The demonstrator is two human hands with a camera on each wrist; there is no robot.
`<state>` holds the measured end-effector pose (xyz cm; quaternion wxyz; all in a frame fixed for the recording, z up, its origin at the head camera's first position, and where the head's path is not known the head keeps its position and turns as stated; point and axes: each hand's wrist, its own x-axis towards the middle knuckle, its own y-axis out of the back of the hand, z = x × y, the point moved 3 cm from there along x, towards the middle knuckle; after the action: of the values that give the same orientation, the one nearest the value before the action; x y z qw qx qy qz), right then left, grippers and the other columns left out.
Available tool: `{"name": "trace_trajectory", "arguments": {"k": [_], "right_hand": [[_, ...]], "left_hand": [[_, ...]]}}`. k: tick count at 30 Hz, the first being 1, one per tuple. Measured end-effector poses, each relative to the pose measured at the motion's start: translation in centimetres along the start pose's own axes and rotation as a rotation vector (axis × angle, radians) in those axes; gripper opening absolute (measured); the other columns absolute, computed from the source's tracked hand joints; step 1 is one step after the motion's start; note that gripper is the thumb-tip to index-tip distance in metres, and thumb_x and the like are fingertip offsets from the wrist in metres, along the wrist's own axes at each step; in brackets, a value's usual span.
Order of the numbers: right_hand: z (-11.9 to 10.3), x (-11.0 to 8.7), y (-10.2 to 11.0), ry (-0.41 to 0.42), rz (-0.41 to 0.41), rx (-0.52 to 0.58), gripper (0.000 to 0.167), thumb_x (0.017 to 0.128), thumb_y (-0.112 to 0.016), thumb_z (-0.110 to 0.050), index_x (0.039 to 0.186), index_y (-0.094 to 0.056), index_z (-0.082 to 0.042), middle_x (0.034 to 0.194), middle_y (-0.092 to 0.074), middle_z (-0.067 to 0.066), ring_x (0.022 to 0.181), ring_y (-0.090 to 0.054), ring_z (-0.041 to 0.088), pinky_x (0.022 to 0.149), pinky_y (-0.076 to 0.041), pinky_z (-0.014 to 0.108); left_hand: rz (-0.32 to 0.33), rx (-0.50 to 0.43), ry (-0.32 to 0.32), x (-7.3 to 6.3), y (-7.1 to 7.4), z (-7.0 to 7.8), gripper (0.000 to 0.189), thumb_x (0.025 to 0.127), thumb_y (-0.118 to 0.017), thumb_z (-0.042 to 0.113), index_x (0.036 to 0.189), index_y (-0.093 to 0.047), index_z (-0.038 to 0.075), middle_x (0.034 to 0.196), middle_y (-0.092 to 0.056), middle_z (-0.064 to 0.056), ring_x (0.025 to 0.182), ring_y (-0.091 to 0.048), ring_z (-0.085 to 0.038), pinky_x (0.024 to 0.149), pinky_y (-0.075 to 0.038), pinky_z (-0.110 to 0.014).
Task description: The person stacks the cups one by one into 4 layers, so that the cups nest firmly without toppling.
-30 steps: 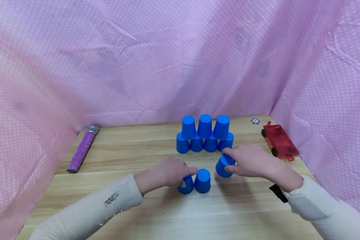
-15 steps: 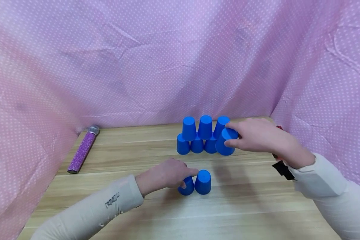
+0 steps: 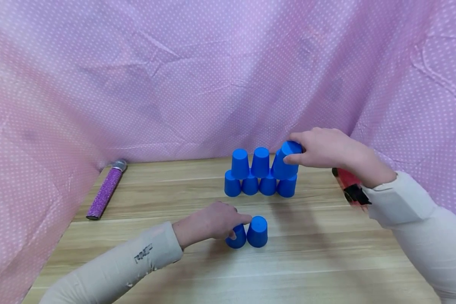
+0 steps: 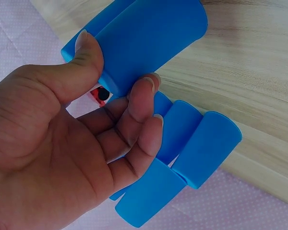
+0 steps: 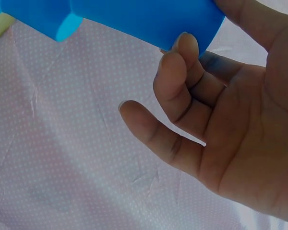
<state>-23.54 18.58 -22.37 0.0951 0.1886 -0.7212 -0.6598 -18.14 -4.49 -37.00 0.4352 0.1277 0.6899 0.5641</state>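
Note:
Blue cups stand upside down in a pyramid (image 3: 259,173) at the back of the wooden table (image 3: 167,270), with a bottom row of several cups and a second row on top. My right hand (image 3: 292,154) grips one blue cup (image 3: 286,164) by its top end at the upper right of the pyramid, in front of the second row's right cup. In the right wrist view my fingers (image 5: 182,52) curl round that cup (image 5: 144,17). My left hand (image 3: 237,223) holds a cup (image 3: 237,237) on the table, close beside another loose cup (image 3: 257,232). The left wrist view shows thumb and fingers (image 4: 144,96) round this cup (image 4: 149,38).
A purple glitter microphone (image 3: 105,188) lies at the table's left. A red toy car (image 3: 346,179) sits at the right, partly hidden behind my right wrist. Pink dotted cloth (image 3: 175,84) walls in the back and both sides.
My right hand lifted its cup from the table in front of the pyramid, up and back to the pyramid's upper right. My left hand stayed on its cup.

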Motion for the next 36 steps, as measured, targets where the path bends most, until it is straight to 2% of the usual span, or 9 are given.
{"name": "trace_trajectory", "arguments": {"k": [4,8,11,14,23,29,36], "right_hand": [[0.2,0.7,0.8,-0.021,0.007,-0.005,0.049,0.094,-0.063,-0.046,0.129,-0.061,-0.012,0.090,-0.069,0.003,0.077,-0.062,0.021,0.063,-0.051,0.035],[0.3,1.7,1.5,-0.027,0.012,-0.003,0.056,0.094,-0.061,-0.047,0.136,-0.058,-0.010,0.105,-0.073,0.012,0.087,-0.068,0.027,0.072,-0.058,0.047],[0.4,2.5,1.8,-0.032,0.000,0.002,0.061,0.096,-0.059,-0.049,0.140,-0.055,-0.007,0.117,-0.070,0.019,0.099,-0.069,0.036,0.082,-0.057,0.056],[0.5,3.3,1.9,-0.046,-0.022,0.007,0.065,0.097,-0.057,-0.051,0.143,-0.052,-0.006,0.126,-0.067,0.023,0.110,-0.066,0.042,0.088,-0.054,0.060],[0.3,5.5,1.8,-0.070,-0.057,0.041,0.068,0.097,-0.056,-0.050,0.146,-0.048,-0.004,0.137,-0.060,0.023,0.126,-0.057,0.045,0.098,-0.049,0.063],[0.5,6.7,1.6,-0.089,-0.091,0.045,0.073,0.096,-0.056,-0.051,0.148,-0.044,-0.001,0.142,-0.055,0.026,0.129,-0.053,0.048,0.100,-0.046,0.065],[0.5,7.5,1.5,-0.090,-0.114,0.045,0.075,0.097,-0.055,-0.053,0.147,-0.043,0.001,0.140,-0.055,0.029,0.128,-0.053,0.050,0.099,-0.047,0.066]], "left_hand": [[0.006,0.011,-0.006,-0.1,0.0,0.0,0.039,0.088,-0.076,0.035,0.120,-0.055,0.030,0.095,-0.072,0.006,0.083,-0.063,-0.009,0.073,-0.052,-0.023],[0.005,0.010,-0.006,-0.2,0.1,-0.1,0.038,0.088,-0.076,0.035,0.119,-0.055,0.032,0.095,-0.072,0.006,0.082,-0.062,-0.009,0.072,-0.052,-0.023],[-0.001,0.001,-0.002,-0.3,0.2,-0.3,0.037,0.088,-0.076,0.034,0.119,-0.055,0.033,0.094,-0.071,0.007,0.081,-0.061,-0.009,0.072,-0.051,-0.023],[-0.010,-0.011,0.001,-0.3,0.3,-0.4,0.038,0.088,-0.076,0.034,0.119,-0.055,0.033,0.094,-0.071,0.007,0.081,-0.061,-0.009,0.072,-0.051,-0.023],[-0.008,0.005,-0.004,-0.4,0.2,-0.8,0.040,0.087,-0.076,0.035,0.120,-0.054,0.033,0.092,-0.071,0.007,0.080,-0.061,-0.008,0.072,-0.052,-0.024],[-0.001,0.025,-0.014,-0.4,0.2,-1.1,0.041,0.087,-0.076,0.036,0.121,-0.054,0.032,0.088,-0.070,0.007,0.077,-0.060,-0.008,0.071,-0.051,-0.023],[0.001,0.039,-0.019,-0.5,0.2,-1.3,0.042,0.087,-0.076,0.037,0.123,-0.054,0.033,0.092,-0.071,0.007,0.080,-0.061,-0.009,0.072,-0.052,-0.024]]}}
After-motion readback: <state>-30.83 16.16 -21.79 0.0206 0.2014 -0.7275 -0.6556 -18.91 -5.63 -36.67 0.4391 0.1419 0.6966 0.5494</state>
